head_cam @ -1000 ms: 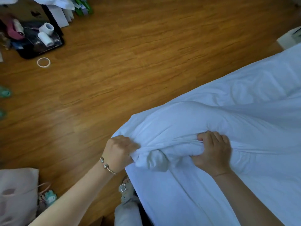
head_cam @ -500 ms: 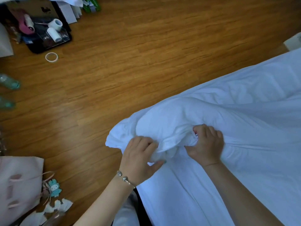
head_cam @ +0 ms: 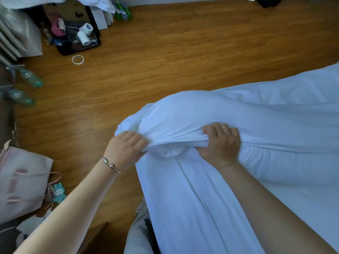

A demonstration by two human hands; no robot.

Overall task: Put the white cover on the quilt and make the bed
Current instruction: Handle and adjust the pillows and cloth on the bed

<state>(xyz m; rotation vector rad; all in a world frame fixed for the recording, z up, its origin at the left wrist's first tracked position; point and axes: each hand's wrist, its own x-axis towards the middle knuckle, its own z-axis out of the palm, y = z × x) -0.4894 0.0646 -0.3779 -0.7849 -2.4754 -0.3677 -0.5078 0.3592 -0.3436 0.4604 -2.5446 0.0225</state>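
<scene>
Both hands clamped the white cover [head_cam: 211, 114] at one bunched corner: the left hand [head_cam: 126, 149] pinched the gathered cloth, and the right hand [head_cam: 222, 143], just beside it, gripped the same ridge with curled fingers. From the grip the cover spread right and downward over the bed. Left of the grip lay a wooden floor [head_cam: 165, 57], with a pink bag [head_cam: 22, 184] near and a black tray [head_cam: 78, 43] far above.
</scene>
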